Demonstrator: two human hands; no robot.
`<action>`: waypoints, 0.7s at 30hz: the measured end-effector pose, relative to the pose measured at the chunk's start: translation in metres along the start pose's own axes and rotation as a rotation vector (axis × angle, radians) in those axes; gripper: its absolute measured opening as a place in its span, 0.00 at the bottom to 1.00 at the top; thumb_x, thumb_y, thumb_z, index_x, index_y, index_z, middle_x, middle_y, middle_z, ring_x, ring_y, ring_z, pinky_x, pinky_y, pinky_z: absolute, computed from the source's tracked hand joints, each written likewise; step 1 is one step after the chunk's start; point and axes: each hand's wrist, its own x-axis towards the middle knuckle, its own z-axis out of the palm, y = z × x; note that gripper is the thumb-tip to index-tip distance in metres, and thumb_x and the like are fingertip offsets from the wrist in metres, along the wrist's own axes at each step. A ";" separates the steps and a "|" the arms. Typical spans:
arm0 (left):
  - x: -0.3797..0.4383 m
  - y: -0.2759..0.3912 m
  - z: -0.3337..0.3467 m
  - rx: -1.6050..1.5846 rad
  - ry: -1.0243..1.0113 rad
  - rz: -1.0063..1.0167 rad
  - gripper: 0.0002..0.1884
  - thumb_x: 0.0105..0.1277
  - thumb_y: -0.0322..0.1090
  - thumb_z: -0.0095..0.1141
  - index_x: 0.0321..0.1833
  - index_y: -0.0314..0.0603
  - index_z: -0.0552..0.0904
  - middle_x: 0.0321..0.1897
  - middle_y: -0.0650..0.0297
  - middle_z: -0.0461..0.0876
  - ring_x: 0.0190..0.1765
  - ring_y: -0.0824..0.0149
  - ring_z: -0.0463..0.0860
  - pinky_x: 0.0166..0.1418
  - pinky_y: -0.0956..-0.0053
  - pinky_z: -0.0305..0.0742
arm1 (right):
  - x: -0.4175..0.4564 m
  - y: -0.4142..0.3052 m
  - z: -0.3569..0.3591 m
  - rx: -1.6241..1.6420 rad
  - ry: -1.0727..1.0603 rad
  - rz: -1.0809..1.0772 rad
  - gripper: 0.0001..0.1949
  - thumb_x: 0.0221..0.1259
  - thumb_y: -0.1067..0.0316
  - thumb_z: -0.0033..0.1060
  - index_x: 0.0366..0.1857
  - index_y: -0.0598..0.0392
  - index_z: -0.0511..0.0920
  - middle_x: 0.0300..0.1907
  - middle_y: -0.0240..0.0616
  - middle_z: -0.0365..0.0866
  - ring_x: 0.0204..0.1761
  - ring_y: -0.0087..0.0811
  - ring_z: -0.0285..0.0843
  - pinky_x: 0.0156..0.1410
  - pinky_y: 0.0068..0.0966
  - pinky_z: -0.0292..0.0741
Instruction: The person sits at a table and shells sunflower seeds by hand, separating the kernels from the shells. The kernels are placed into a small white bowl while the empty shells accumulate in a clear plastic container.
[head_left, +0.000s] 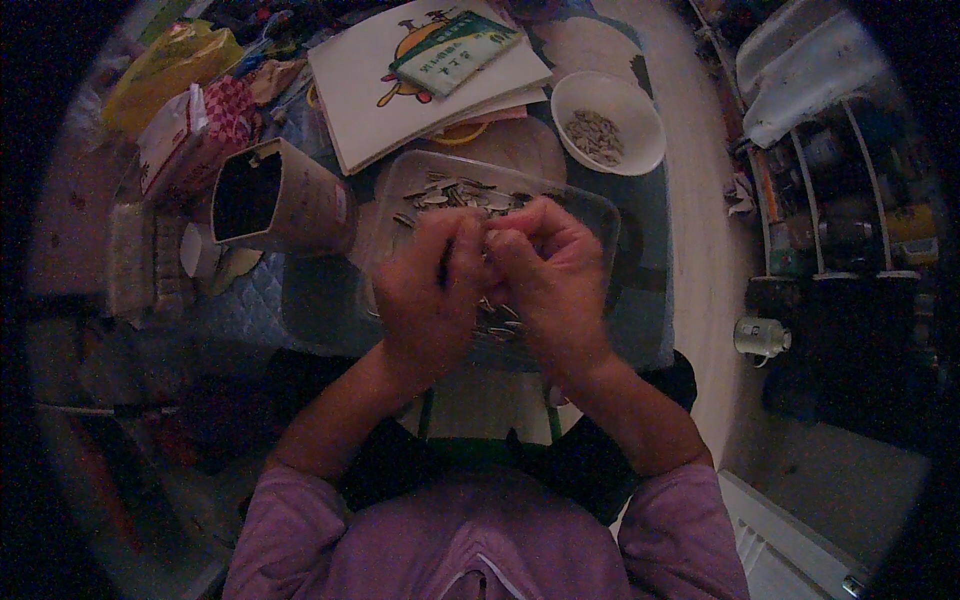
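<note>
My left hand (431, 274) and my right hand (559, 274) meet over a clear plastic tray (611, 225). The thumbs and fingers of both are bent and pinched together at the tips. Anything small between the fingertips is hidden, and the left hand is slightly blurred. Striped seeds or husks, like those of sunflower, lie in the tray; one heap (454, 193) shows beyond my hands and a few more (501, 319) show below them. A white bowl (645, 139) at the tray's far right corner holds a small pile of pale seeds or kernels (594, 137).
Left of the tray, an open box-like container (307, 199) lies tilted with its dark mouth leftward. Behind it are a red-and-white packet (191, 135) and a yellow plastic bag (176, 71). A white pad (352, 97) bears a green printed packet (457, 56). Shelving (802, 195) stands at right.
</note>
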 end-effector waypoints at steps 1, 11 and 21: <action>0.002 -0.003 0.000 -0.032 0.028 0.012 0.06 0.69 0.31 0.52 0.42 0.37 0.80 0.29 0.58 0.82 0.29 0.66 0.82 0.33 0.72 0.76 | 0.001 0.004 -0.001 -0.011 -0.010 -0.011 0.09 0.61 0.65 0.64 0.33 0.58 0.76 0.29 0.34 0.82 0.29 0.21 0.78 0.35 0.22 0.78; 0.017 -0.009 -0.017 -0.575 -0.166 -0.551 0.11 0.73 0.36 0.48 0.38 0.39 0.81 0.21 0.77 0.71 0.24 0.86 0.63 0.24 0.87 0.54 | 0.019 -0.010 -0.011 -0.555 -0.076 -0.132 0.05 0.61 0.70 0.61 0.35 0.58 0.77 0.27 0.30 0.79 0.27 0.16 0.76 0.32 0.16 0.74; 0.015 -0.008 -0.018 -0.627 -0.386 -0.517 0.11 0.73 0.37 0.47 0.36 0.40 0.78 0.21 0.76 0.69 0.24 0.83 0.65 0.25 0.84 0.58 | 0.019 -0.032 -0.028 -0.701 -0.174 -0.361 0.08 0.54 0.71 0.68 0.37 0.58 0.82 0.33 0.33 0.83 0.34 0.19 0.80 0.39 0.17 0.76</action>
